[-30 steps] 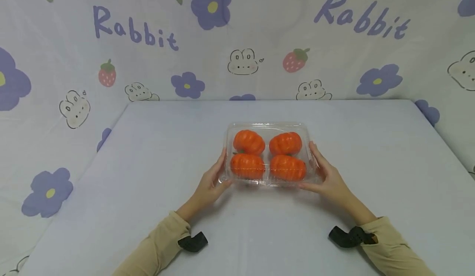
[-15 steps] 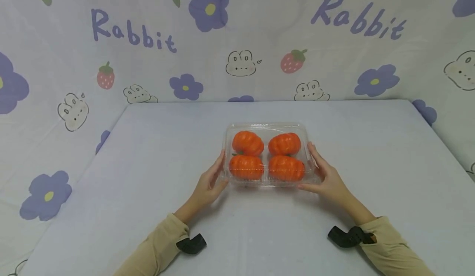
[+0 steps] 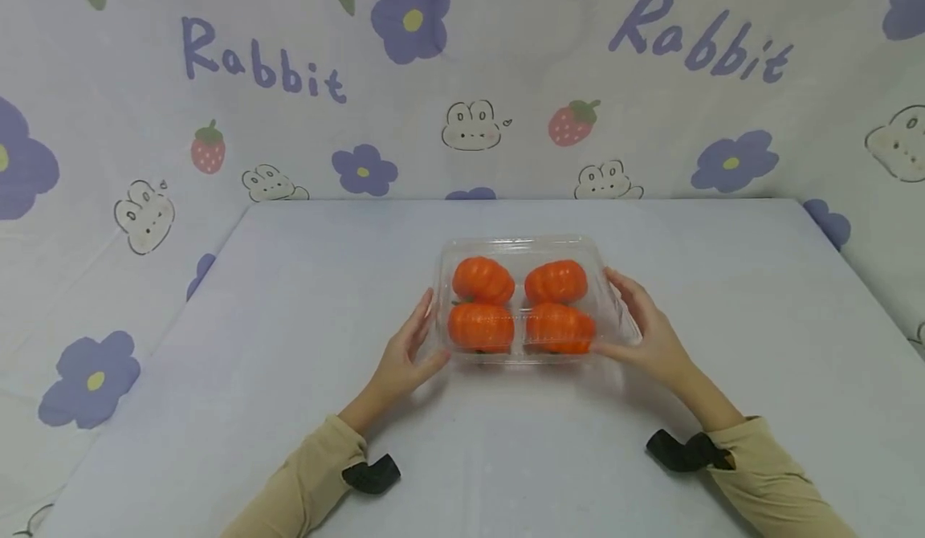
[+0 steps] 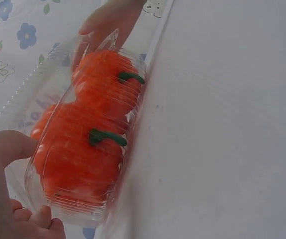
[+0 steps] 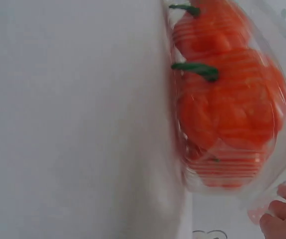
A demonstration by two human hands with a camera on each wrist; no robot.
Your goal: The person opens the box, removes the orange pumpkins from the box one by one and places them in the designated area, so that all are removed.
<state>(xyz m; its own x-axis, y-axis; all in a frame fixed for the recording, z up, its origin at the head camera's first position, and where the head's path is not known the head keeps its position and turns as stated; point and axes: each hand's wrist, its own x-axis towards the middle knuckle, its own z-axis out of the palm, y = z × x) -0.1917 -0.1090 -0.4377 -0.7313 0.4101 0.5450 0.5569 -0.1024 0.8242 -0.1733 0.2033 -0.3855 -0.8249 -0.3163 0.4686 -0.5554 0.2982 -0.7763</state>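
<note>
- Resting near the middle of the pale table (image 3: 289, 297), a clear plastic clamshell box (image 3: 522, 250) sits with its long axis running left to right across the person's view, short sides facing each hand.
- Inside the box lie four orange pumpkins (image 3: 482, 279) in two rows of two; the lid is down over them.
- In the left wrist view the green stems (image 4: 107, 137) of the pumpkins show through the ribbed plastic and point toward the table side of the frame; the right wrist view shows the same stems (image 5: 197, 69), blurred.
- The left hand (image 3: 401, 358) is at the box's left short side, fingers fairly straight and together along the wall, thumb toward the near corner; whether the palm actually presses the plastic cannot be told from the head view.
- In the left wrist view its thumb (image 4: 6, 149) and curled fingertips lie against the box's near end.
- The right hand (image 3: 650, 331) is at the right short side, fingers laid along the rim and thumb reaching to the near right corner, touching the plastic; it cradles rather than pinches.
- Both sleeves (image 3: 311, 474) are tan, each with a black wrist mount (image 3: 370, 474).
- Behind the table hangs a cloth backdrop (image 3: 260, 64) printed with flowers, strawberries, rabbits and the word "Rabbit".
</note>
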